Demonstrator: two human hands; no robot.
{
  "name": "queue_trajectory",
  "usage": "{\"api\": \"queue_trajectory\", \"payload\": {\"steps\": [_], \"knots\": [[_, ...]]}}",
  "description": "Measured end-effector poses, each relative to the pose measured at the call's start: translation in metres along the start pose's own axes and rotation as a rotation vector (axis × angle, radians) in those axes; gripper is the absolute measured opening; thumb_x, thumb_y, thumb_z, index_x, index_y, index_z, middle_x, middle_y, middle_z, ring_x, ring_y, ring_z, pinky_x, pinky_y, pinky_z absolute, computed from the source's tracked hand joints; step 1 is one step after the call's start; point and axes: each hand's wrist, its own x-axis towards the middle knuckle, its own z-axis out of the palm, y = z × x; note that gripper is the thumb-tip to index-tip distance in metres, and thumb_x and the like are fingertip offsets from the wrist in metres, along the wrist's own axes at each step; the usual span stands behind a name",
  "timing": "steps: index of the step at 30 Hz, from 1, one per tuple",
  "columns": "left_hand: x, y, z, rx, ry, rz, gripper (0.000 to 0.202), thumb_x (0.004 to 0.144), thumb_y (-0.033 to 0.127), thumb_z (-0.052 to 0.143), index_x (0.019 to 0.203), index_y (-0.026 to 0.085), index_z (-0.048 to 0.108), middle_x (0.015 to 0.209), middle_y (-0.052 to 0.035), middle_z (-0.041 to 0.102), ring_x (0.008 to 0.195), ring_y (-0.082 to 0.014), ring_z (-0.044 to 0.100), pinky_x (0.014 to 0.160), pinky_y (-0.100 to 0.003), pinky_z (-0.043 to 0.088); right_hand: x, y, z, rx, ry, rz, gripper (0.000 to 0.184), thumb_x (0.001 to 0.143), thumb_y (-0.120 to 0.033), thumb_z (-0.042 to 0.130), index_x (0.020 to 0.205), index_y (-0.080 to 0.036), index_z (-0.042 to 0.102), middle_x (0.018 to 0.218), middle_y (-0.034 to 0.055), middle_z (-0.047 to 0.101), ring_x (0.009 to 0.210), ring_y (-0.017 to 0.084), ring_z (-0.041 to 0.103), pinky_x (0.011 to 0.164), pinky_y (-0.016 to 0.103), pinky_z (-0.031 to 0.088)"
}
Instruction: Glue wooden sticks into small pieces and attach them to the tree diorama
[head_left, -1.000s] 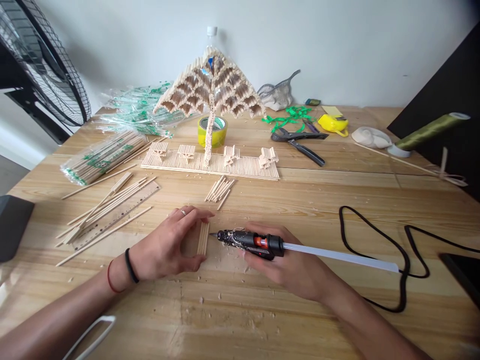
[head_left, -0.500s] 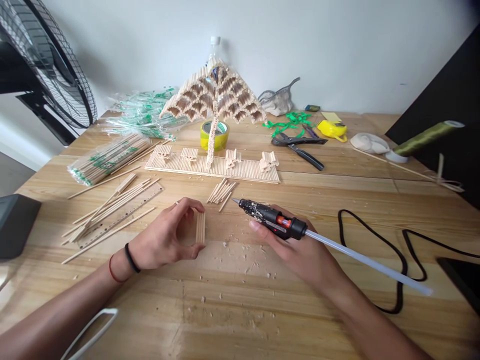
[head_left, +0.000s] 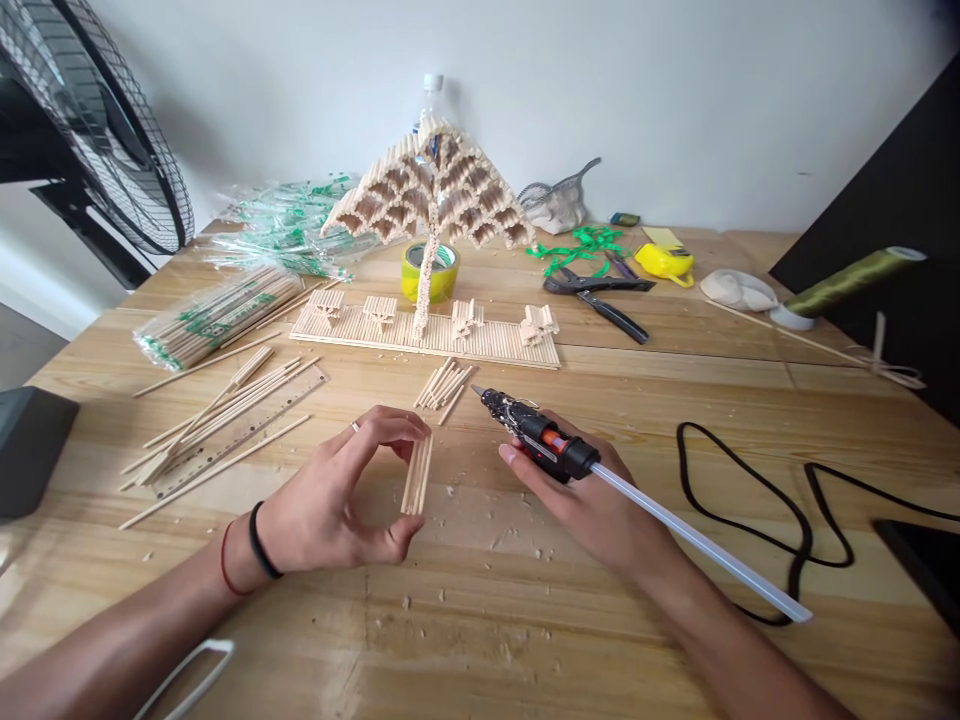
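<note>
Head cam: left hand (head_left: 330, 510) fingers (head_left: 394, 422) pinch stick panel (head_left: 417, 473); right hand (head_left: 592, 500) wraps glue gun (head_left: 544, 447), prob. raised.

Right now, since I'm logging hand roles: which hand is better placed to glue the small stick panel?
Right, probably: the right hand holds the glue gun, nozzle near the stick panel that the left hand pinches.

Tape roll (head_left: 444, 276), pliers (head_left: 609, 307), fan (head_left: 112, 140)

A tape roll (head_left: 444, 268) sits behind the stick model (head_left: 480, 340). Short sticks (head_left: 445, 385) lie before it, just left of the glue gun (head_left: 536, 440).
</note>
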Motion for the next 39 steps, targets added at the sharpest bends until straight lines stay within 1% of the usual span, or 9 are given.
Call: {"api": "queue_trajectory", "payload": {"steps": [5,10,16,19,24,29,32,35,39], "knots": [[-0.001,-0.002,0.002,-0.001,0.002,-0.043,0.059,0.084,0.017,0.077,0.134,0.025,0.047,0.13,-0.0126,0.063,0.116,-0.0253,0.068,0.096,-0.039,0.062,0.0,0.0,0.001,-0.014,0.01,-0.014,0.024,0.096,-0.045,0.064,0.084,-0.024,0.063,0.072,-0.0003,0.069,0.065,0.02,0.061,0.06,0.03,0.046],[-0.001,-0.004,-0.001,-0.011,0.002,-0.1,0.056,0.089,0.024,0.079,0.137,0.025,0.049,0.134,-0.0127,0.065,0.114,-0.0239,0.07,0.1,-0.04,0.061,0.0,-0.001,-0.001,-0.027,-0.001,-0.011,0.026,0.097,-0.045,0.062,0.082,-0.024,0.06,0.067,-0.0023,0.062,0.062,0.019,0.056,0.061,0.03,0.044],[0.001,-0.011,-0.004,0.027,-0.18,-0.122,0.06,0.082,0.037,0.087,0.133,0.022,0.059,0.126,-0.0131,0.072,0.113,-0.028,0.069,0.101,-0.044,0.057,0.002,-0.002,-0.001,0.003,-0.022,-0.047,0.031,0.098,-0.043,0.059,0.075,-0.025,0.049,0.064,-0.0046,0.052,0.06,0.016,0.049,0.06,0.029,0.041],[0.002,-0.013,-0.005,0.04,-0.258,-0.096,0.063,0.08,0.036,0.087,0.135,0.022,0.061,0.13,-0.0144,0.07,0.119,-0.0303,0.065,0.107,-0.048,0.053,0.003,-0.001,-0.001,0.029,-0.02,-0.067,0.029,0.098,-0.042,0.059,0.077,-0.024,0.05,0.066,-0.0046,0.052,0.061,0.016,0.049,0.06,0.028,0.04],[0.005,-0.006,-0.011,0.035,-0.291,-0.082,0.067,0.081,0.041,0.085,0.139,0.021,0.058,0.132,-0.0151,0.069,0.12,-0.0315,0.063,0.107,-0.051,0.051,0.007,0.0,0.001,0.054,0.01,-0.128,0.029,0.098,-0.042,0.057,0.076,-0.024,0.048,0.067,-0.0036,0.052,0.062,0.017,0.048,0.062,0.029,0.04],[0.005,-0.001,-0.017,0.057,-0.187,-0.139,0.051,0.1,0.037,0.061,0.146,0.02,0.05,0.123,-0.0135,0.07,0.118,-0.028,0.065,0.107,-0.047,0.051,0.011,0.002,0.002,0.063,0.064,-0.151,0.03,0.096,-0.04,0.056,0.074,-0.025,0.043,0.064,-0.0043,0.048,0.059,0.016,0.045,0.061,0.029,0.037],[0.004,-0.005,-0.016,0.075,-0.149,-0.196,0.039,0.101,0.038,0.059,0.135,0.018,0.057,0.12,-0.0128,0.069,0.113,-0.026,0.067,0.103,-0.042,0.052,0.014,0.006,0.003,0.071,0.091,-0.163,0.027,0.094,-0.039,0.055,0.074,-0.025,0.043,0.064,-0.0036,0.052,0.059,0.016,0.047,0.061,0.028,0.037],[0.005,-0.015,-0.014,0.1,-0.096,-0.224,0.038,0.101,0.042,0.058,0.131,0.018,0.059,0.117,-0.0113,0.07,0.109,-0.0247,0.067,0.1,-0.039,0.053,0.019,0.013,0.007,0.084,0.107,-0.173,0.025,0.091,-0.04,0.055,0.074,-0.026,0.043,0.063,-0.0031,0.052,0.059,0.016,0.047,0.06,0.028,0.036],[0.017,-0.037,-0.013,0.221,0.007,-0.287,0.036,0.1,0.043,0.055,0.125,0.018,0.064,0.104,-0.0092,0.071,0.088,-0.0206,0.066,0.081,-0.033,0.054,0.024,0.021,0.014,0.094,0.112,-0.193,0.024,0.089,-0.039,0.054,0.073,-0.026,0.041,0.062,-0.0035,0.05,0.057,0.016,0.044,0.058,0.027,0.034]]}}
